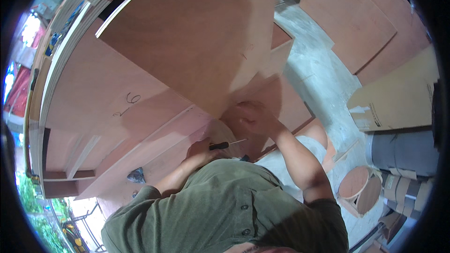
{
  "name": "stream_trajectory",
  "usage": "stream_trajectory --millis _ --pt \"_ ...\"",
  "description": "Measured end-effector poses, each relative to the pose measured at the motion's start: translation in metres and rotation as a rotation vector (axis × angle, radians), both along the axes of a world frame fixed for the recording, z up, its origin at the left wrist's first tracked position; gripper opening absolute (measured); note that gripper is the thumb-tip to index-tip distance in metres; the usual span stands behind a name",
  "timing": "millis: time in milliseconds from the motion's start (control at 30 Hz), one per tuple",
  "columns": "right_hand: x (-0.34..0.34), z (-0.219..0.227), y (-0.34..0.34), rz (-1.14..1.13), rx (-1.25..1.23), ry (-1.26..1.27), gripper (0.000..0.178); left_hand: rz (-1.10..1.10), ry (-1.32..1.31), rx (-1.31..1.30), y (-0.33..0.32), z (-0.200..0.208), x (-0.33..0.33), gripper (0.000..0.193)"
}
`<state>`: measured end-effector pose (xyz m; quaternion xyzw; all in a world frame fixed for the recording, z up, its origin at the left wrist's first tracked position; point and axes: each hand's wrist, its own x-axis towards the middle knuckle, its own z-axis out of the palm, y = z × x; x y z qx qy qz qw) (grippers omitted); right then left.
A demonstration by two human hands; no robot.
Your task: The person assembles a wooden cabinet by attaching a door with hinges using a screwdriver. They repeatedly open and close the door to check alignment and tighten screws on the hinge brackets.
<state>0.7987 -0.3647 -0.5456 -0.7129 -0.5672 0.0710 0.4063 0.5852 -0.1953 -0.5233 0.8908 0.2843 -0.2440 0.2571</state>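
My left hand is close to my body and closed around a screwdriver. The tool has a dark handle, and its thin shaft points to the right. Further forward, my right hand is in shadow beside the lower corner of a large reddish-brown wood panel. Its fingers look curled together; what they hold, if anything, is hidden. Below that corner, a pinkish wood board runs off to the left, touching the panel along its edge.
A dark crumpled bag lies on the wood at left. More flat panels lie at the far right. Next to them stand a cardboard sheet, a grey drum and a round wooden piece. Pale concrete floor shows between.
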Motion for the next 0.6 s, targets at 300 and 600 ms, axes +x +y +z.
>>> stream_trajectory --millis 300,600 --pt "0.024 -0.013 0.005 -0.044 -0.04 0.156 0.038 -0.079 -0.039 0.029 -0.008 0.016 0.007 0.047" --pt "0.04 -0.02 0.015 -0.149 -0.033 0.522 0.036 -0.052 -0.074 0.044 -0.012 0.023 0.014 0.043"
